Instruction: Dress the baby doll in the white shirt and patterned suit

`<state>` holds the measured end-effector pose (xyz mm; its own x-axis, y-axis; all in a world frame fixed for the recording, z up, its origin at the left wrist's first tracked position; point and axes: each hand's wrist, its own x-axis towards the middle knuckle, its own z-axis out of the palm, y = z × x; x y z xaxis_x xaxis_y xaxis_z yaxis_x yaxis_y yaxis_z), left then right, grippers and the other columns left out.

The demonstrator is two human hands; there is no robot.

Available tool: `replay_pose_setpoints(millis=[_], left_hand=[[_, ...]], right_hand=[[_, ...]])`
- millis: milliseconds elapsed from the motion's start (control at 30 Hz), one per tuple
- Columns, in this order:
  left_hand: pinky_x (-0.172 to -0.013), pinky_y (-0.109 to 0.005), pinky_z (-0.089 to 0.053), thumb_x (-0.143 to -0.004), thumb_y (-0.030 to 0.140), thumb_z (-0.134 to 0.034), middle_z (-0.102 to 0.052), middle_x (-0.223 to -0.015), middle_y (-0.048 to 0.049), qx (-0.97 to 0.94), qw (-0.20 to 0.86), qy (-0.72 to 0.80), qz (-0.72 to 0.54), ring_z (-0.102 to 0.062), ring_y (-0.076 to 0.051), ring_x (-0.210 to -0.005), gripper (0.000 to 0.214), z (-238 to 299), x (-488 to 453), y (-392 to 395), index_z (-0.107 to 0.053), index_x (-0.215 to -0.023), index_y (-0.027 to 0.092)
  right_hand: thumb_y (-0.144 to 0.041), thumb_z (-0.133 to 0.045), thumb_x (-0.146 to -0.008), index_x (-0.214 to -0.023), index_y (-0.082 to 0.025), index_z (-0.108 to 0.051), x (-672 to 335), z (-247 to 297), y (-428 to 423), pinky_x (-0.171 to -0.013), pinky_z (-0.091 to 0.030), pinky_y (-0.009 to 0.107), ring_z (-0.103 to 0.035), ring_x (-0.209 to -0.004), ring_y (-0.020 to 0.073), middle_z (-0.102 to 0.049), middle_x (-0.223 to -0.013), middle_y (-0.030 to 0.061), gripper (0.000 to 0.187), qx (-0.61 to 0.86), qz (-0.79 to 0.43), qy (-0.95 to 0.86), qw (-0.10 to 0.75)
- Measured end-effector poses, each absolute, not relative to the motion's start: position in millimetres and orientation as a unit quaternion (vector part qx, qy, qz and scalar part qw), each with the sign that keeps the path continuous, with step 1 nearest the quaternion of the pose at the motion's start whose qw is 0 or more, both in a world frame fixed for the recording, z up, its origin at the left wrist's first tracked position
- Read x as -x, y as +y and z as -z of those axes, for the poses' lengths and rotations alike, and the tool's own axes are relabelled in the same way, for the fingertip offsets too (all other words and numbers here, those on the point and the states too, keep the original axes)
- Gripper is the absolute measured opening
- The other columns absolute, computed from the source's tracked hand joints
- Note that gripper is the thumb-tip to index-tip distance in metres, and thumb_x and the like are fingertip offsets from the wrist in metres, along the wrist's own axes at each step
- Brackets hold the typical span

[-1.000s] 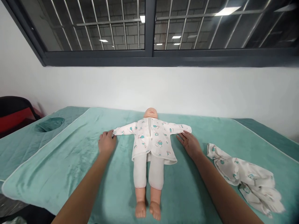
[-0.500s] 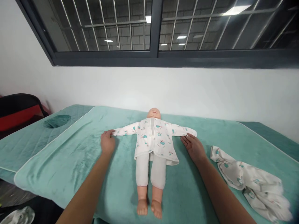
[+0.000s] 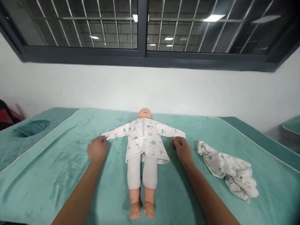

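A baby doll (image 3: 144, 113) lies on its back on a green sheet, arms stretched out sideways. It wears a white printed baby shirt (image 3: 152, 137), whose front edges meet loosely down the middle, and white leggings (image 3: 150, 172); its feet are bare. At the cuff of the sleeve on the left, my left hand (image 3: 97, 150) pinches the fabric. On the other side, my right hand (image 3: 184, 150) has its fingers closed at the lower edge of the sleeve near the cuff. Both sleeve ends cover the doll's hands.
A crumpled white printed baby garment (image 3: 229, 168) lies to the right on the green sheet (image 3: 58, 175). At the left, the padded bed has a round hole (image 3: 31, 128). Behind the bed rises a white wall (image 3: 112, 87) with a barred window (image 3: 140, 53) above.
My right hand has turned from flat, palm up under the sleeve, to fingers closed at its edge. The sleeve on the left slants lower. The view has swung right.
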<state>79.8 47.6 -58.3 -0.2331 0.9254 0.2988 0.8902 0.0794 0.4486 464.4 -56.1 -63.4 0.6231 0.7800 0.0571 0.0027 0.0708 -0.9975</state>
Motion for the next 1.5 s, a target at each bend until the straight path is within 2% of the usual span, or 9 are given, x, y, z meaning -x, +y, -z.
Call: replay_pose_setpoints(millis=[100, 333, 500, 633, 867, 967, 1100, 1300, 1500], left_hand=[[-0.081, -0.045, -0.049, -0.083, 0.021, -0.042, -0.071, -0.108, -0.0159, -0.612, 0.015, 0.732, -0.300, -0.063, -0.036, -0.102, 0.037, 60.1, -78.1, 47.2, -0.072, -0.102, 0.015], [-0.087, -0.039, -0.047, -0.078, 0.012, -0.042, -0.071, -0.099, -0.0080, -0.676, -0.038, 0.604, -0.420, -0.060, -0.027, -0.100, 0.027, 63.7, -75.3, 42.6, -0.067, -0.085, 0.018], [-0.092, -0.036, -0.047, -0.078, 0.009, -0.040, -0.071, -0.098, -0.0065, -0.713, 0.010, 0.487, -0.504, -0.061, -0.022, -0.099, 0.028, 61.6, -93.8, 23.2, -0.065, -0.085, 0.018], [-0.096, -0.035, -0.046, -0.085, 0.014, -0.041, -0.069, -0.105, -0.0062, -0.708, 0.159, 0.426, -0.540, -0.062, -0.019, -0.104, 0.025, 41.8, -135.3, -23.3, -0.065, -0.091, 0.019], [-0.099, -0.036, -0.045, -0.083, 0.034, -0.064, -0.061, -0.128, -0.0057, -0.717, 0.533, 0.277, -0.354, -0.057, -0.022, -0.115, 0.045, -28.2, -205.4, -120.4, -0.055, -0.127, 0.027], [-0.097, -0.039, -0.047, -0.074, 0.038, -0.075, -0.061, -0.129, -0.0062, -0.691, 0.615, 0.241, -0.293, -0.058, -0.026, -0.115, 0.066, -34.0, -217.3, -134.9, -0.050, -0.133, 0.028], [-0.090, -0.040, -0.050, -0.082, 0.038, -0.064, -0.067, -0.116, -0.0084, -0.627, 0.643, 0.302, -0.321, -0.062, -0.028, -0.106, 0.047, -28.5, -211.0, -132.5, -0.055, -0.126, 0.023], [-0.110, -0.042, -0.036, -0.070, 0.016, -0.070, -0.039, -0.151, -0.0042, -0.724, 0.544, 0.300, -0.299, -0.039, -0.029, -0.136, 0.090, -34.8, -178.9, -124.2, -0.031, -0.148, 0.036], [-0.108, -0.039, -0.037, -0.078, 0.013, -0.052, -0.057, -0.134, -0.0049, -0.673, 0.472, 0.374, -0.428, -0.050, -0.024, -0.126, 0.050, -32.0, -174.5, -107.9, -0.056, -0.127, 0.025]], right_hand=[[-0.027, -0.058, -0.078, -0.095, -0.020, -0.064, -460.5, 60.8, -82.3, -0.092, -0.050, 0.044, -0.066, -0.093, 0.0251, -0.070, -0.097, 0.0073, 0.019, 0.690, -0.182, -0.445, 0.541], [-0.028, -0.049, -0.089, -0.121, -0.013, -0.057, -520.8, 43.6, -158.4, -0.105, -0.032, 0.053, -0.043, -0.130, 0.0355, -0.054, -0.135, 0.0182, 0.036, 0.794, 0.198, -0.570, 0.072], [-0.043, -0.046, -0.091, -0.100, -0.021, -0.061, -566.9, 10.0, -198.5, -0.082, -0.044, 0.049, -0.063, -0.095, 0.0343, -0.068, -0.101, 0.0127, 0.028, 0.845, 0.119, -0.519, -0.041], [-0.054, -0.045, -0.090, -0.089, -0.023, -0.059, -539.9, -36.3, -196.4, -0.060, -0.043, 0.033, -0.063, -0.068, 0.0246, -0.067, -0.077, 0.0059, 0.035, 0.867, -0.066, -0.476, 0.130], [-0.055, -0.062, -0.083, -0.102, -0.021, -0.068, -406.6, -106.3, -172.1, -0.066, -0.051, 0.030, -0.066, -0.080, 0.0225, -0.072, -0.098, 0.0074, 0.040, 0.568, -0.430, -0.433, 0.552], [-0.057, -0.053, -0.088, -0.106, -0.023, -0.070, -368.4, -122.0, -159.3, -0.078, -0.055, 0.035, -0.066, -0.098, 0.0267, -0.070, -0.111, 0.0078, 0.042, 0.467, -0.512, -0.425, 0.583], [-0.053, -0.053, -0.090, -0.113, -0.027, -0.065, -358.0, -127.0, -128.0, -0.097, -0.051, 0.039, -0.056, -0.124, 0.0259, -0.063, -0.129, 0.0027, 0.037, 0.403, -0.485, -0.445, 0.636], [-0.049, -0.052, -0.087, -0.106, -0.023, -0.058, -399.7, -87.6, -62.7, -0.096, -0.053, 0.040, -0.056, -0.123, 0.0271, -0.063, -0.129, 0.0100, 0.033, 0.487, -0.336, -0.386, 0.708], [-0.041, -0.054, -0.086, -0.114, -0.021, -0.057, -405.3, -56.0, -70.0, -0.098, -0.049, 0.046, -0.057, -0.119, 0.0290, -0.061, -0.129, 0.0113, 0.034, 0.593, -0.211, -0.454, 0.631]])
